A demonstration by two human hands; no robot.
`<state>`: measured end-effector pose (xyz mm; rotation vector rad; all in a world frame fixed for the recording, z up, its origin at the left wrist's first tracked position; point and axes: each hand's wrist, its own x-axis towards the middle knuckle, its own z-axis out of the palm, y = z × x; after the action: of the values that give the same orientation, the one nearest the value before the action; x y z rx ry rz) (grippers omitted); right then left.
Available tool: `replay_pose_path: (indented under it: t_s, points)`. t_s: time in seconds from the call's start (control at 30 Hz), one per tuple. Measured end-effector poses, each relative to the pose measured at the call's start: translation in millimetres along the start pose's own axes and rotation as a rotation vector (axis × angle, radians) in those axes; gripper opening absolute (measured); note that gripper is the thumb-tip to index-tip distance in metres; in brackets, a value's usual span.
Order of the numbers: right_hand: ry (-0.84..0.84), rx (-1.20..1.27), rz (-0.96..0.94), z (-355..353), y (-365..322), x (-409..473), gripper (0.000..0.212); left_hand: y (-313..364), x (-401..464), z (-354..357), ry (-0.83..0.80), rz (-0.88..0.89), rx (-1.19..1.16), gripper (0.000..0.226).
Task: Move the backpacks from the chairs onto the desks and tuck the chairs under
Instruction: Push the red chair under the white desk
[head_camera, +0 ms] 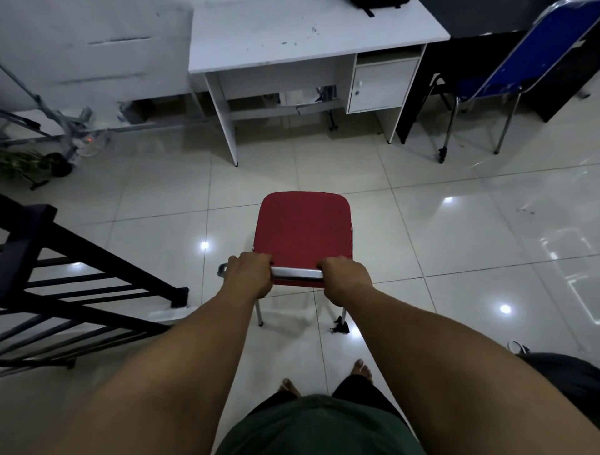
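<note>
I have the red chair [303, 235] in the middle of the frame, its seat bare, standing on the tiled floor [454, 227] well short of the white desk [308, 35] at the top centre. My left hand [248, 276] and right hand [345, 279] each wrap round the chrome top rail [297, 273] of its backrest, fingers curled over the front edge, one toward each end of the rail. So the grip is a full two-handed hold on the chair, not a loose touch.

At the very top edge of the frame, a dark backpack [378, 4] lies on that desk, mostly cut off, with a strap hanging toward me. I judge that this chair's bag has been dealt with, and the step in hand is the tuck: the chair faces the open knee space left of the desk's small cupboard [383, 84], with bare floor between.

Further out, a blue chair [526, 58] stands at the upper right beside a dark desk [487, 19]. It looks pulled out and I see no bag on it, though its seat is partly hidden. I would count that one as likely left to tuck. A black rack [81, 292] sits at the left edge.
</note>
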<state>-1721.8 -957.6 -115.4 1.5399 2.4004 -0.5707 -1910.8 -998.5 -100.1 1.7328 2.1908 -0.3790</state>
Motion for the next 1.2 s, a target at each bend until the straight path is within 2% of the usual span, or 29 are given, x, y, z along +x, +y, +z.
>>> replay_pose_path:
  t_s: [0.13, 0.27, 0.37, 0.47, 0.57, 0.73, 0.93, 1.2]
  points:
    - [-0.023, -0.067, -0.086, -5.0, 9.5, 4.6, 0.031, 8.8, -0.7, 2.4, 0.031, -0.037, -0.01, 0.029]
    - [-0.032, -0.119, -0.107, -14.3, 34.7, 2.6, 0.035, 25.1, 1.4, 6.0, -0.029, -0.049, -0.128, 0.026]
    - [-0.041, -0.164, -0.093, -22.7, 60.4, -2.3, 0.042, 46.1, 5.1, 8.6, -0.05, 0.007, -0.181, 0.026]
    - [-0.042, -0.166, -0.052, -29.5, 84.5, -7.6, 0.041, 66.5, 8.1, 9.9, -0.07, 0.115, -0.101, 0.037]
    - [-0.027, -0.104, -0.057, -23.6, 91.1, -12.4, 0.031, 75.7, 7.7, 14.9, -0.127, 0.139, -0.056, 0.053]
    - [0.019, -0.082, -0.129, -17.1, 94.3, -3.2, 0.04, 76.9, 9.7, 9.9, -0.164, 0.095, -0.134, 0.044]
    - [-0.007, -0.165, -0.219, -25.3, 105.3, 9.5, 0.042, 78.4, 14.3, 9.6, -0.044, 0.077, -0.116, 0.039]
    - [0.018, -0.176, -0.226, -37.6, 119.8, 32.3, 0.046, 87.5, 35.9, 4.9, 0.001, 0.087, -0.122, 0.043]
